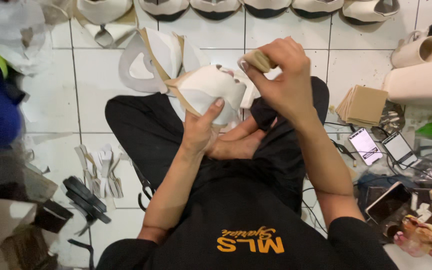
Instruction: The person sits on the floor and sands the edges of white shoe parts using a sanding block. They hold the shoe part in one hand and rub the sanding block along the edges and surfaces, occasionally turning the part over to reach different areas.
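I sit cross-legged on a white tiled floor. My left hand (203, 127) grips a white and tan shoe upper piece (203, 90) from below, thumb pressed on its white face. My right hand (281, 75) is raised beside it, fingers pinched on a small tan folded pad (257, 60) that rests against the upper's right end. Behind the held piece, more white cut upper pieces (151, 60) lie stacked on the floor.
A row of shoe uppers (216, 7) lines the far edge. On the right lie a stack of tan square sheets (363, 105), white rolls (418, 82), two phones (381, 146) and cables. Scissors (145, 187), white strips (101, 170) and black strips (83, 197) lie at left.
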